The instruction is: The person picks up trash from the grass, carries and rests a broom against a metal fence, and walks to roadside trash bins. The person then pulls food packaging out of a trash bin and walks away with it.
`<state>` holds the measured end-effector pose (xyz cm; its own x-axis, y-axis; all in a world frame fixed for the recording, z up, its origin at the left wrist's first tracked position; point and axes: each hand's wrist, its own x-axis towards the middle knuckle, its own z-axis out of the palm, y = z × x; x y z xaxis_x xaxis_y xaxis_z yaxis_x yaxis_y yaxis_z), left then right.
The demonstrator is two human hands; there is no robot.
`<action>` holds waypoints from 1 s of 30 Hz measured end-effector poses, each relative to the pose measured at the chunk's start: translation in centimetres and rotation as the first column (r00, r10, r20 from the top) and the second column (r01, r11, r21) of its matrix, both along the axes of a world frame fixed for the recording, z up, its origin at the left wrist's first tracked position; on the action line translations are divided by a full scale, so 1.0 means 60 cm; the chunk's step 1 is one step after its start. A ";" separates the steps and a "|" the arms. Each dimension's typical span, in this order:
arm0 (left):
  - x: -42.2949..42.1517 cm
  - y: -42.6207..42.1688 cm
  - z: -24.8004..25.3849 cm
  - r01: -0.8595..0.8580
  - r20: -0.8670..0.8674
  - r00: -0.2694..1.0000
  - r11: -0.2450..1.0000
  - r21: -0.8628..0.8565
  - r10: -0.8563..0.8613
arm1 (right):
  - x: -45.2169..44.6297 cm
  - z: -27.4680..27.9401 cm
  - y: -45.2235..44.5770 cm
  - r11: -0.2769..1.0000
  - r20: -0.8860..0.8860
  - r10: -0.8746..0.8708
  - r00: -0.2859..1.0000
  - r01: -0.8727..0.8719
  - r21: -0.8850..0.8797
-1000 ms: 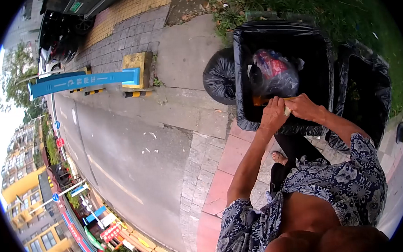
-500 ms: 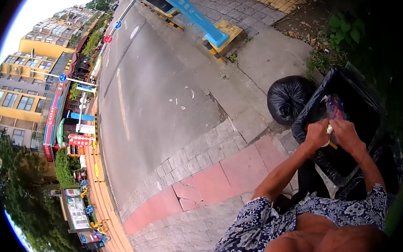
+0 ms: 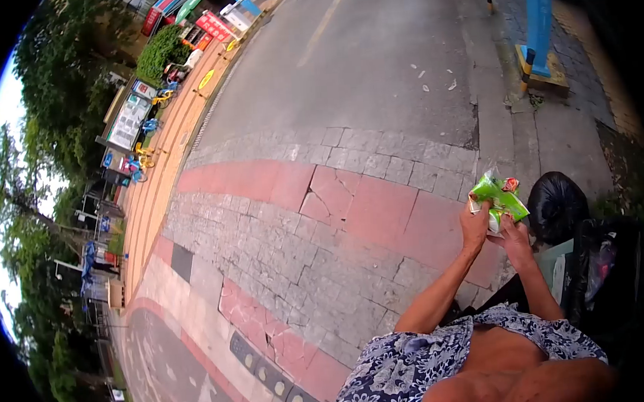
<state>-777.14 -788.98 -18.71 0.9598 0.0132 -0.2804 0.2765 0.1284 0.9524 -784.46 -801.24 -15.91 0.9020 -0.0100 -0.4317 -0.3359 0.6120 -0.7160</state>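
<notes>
A crumpled green and white plastic packet point(image 3: 510, 203) with a small red patch is in front of me, over the pavement. My left hand point(image 3: 475, 225) is closed on its left side. At its lower edge, my right hand point(image 3: 515, 242) grips it with bent fingers. Just right of my hands sits a tied black rubbish bag point(image 3: 557, 206) on the ground. Beside my right forearm stands a bin lined with black plastic point(image 3: 581, 266). Some clear and pinkish plastic point(image 3: 603, 261) shows inside it.
A blue post point(image 3: 539, 22) on a yellow base rises at the upper right. Small white scraps point(image 3: 426, 88) lie on the grey road. Red and grey paving point(image 3: 382, 212) runs below it. Bicycles point(image 3: 144, 154) and a notice board point(image 3: 129, 121) stand far left.
My hands have come out from over the bin and are now left of it, above the pavement. The green packet now shows clearly between them. My view has turned left.
</notes>
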 end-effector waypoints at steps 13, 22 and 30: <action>-0.083 0.538 0.104 -0.757 0.065 0.646 0.649 -0.074 0.761 | 0.131 0.096 0.531 0.714 0.130 0.700 0.702 -0.690 -0.122; -0.004 0.731 0.082 -0.706 0.115 0.707 0.705 0.066 0.698 | 0.247 0.037 0.742 0.689 0.116 0.725 0.679 -0.718 -0.097; 0.168 1.003 0.101 -0.757 0.150 0.652 0.651 0.060 0.744 | 0.425 0.039 1.042 0.682 0.174 0.730 0.661 -0.722 -0.121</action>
